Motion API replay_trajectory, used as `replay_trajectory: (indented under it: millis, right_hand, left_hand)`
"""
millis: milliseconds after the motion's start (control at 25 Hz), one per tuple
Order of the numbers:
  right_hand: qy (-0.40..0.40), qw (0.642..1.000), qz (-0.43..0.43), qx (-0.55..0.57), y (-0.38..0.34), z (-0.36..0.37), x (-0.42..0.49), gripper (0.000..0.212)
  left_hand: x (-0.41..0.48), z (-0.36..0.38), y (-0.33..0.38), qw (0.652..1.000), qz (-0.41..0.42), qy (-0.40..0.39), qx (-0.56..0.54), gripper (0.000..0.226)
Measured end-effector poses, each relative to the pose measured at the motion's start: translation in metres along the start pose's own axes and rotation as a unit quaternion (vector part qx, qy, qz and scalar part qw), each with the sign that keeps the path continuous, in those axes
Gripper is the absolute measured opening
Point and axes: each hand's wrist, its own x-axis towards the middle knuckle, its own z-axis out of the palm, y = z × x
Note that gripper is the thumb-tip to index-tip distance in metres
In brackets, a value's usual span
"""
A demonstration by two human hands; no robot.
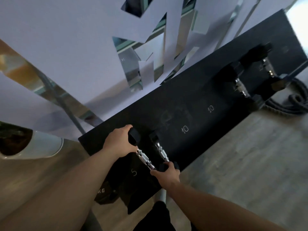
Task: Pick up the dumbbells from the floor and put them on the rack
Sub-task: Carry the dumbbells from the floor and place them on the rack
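- Head view: two small dumbbells (144, 158) lie side by side at the rack's (208, 130) left end.
- Left hand (120, 142) cups one far head; right hand (168, 172) curls round a near head, probably seating them.
- Another dumbbell pair (246, 75) rests well apart, far right.

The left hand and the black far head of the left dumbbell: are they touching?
Touching. The head view shows the left hand cupped around the dumbbell's far head, with no gap between them.

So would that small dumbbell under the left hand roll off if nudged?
Probably not: the dumbbell has flat-sided black heads, which resist rolling. Its knurled metal handle should grip well. It is likely dense and heavy for its size.
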Motion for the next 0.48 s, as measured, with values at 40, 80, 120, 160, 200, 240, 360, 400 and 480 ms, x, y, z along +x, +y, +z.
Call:
replay_trajectory:
  millis: [40, 80, 120, 160, 200, 240, 360, 400, 480]
  right_hand:
    - [0.014, 1.000, 0.002, 0.017, -0.006, -0.012, 0.002, 0.088]
    - [0.026, 0.999, 0.005, 0.031, -0.011, -0.024, 0.006, 0.090]
    - [0.036, 0.998, 0.006, 0.042, -0.016, -0.038, 0.013, 0.091]
    - [0.041, 0.998, 0.006, 0.050, -0.021, -0.052, 0.021, 0.091]
    - [0.045, 0.997, 0.005, 0.057, -0.026, -0.067, 0.031, 0.091]
    - [0.049, 0.997, -0.001, 0.063, -0.032, -0.082, 0.042, 0.092]
    - [0.073, 0.995, -0.011, 0.065, -0.047, -0.138, 0.079, 0.092]
    - [0.077, 0.995, -0.011, 0.065, -0.051, -0.157, 0.091, 0.093]
    - [0.088, 0.994, -0.009, 0.068, -0.056, -0.192, 0.113, 0.093]
  left_hand:
    - [0.007, -0.008, 0.019, 1.000, 0.012, 0.003, 0.008, 0.098]
    - [0.016, -0.014, 0.037, 1.000, 0.023, 0.004, 0.015, 0.097]
    - [0.027, -0.019, 0.057, 0.999, 0.033, 0.005, 0.024, 0.097]
    - [0.038, -0.022, 0.076, 0.999, 0.040, 0.004, 0.033, 0.096]
    - [0.049, -0.023, 0.096, 0.998, 0.044, 0.004, 0.043, 0.096]
    - [0.061, -0.024, 0.114, 0.998, 0.047, 0.007, 0.052, 0.095]
    - [0.098, -0.017, 0.174, 0.996, 0.046, 0.014, 0.071, 0.088]
    - [0.109, -0.015, 0.193, 0.996, 0.043, 0.013, 0.075, 0.087]
    - [0.131, -0.010, 0.231, 0.996, 0.033, 0.003, 0.077, 0.085]
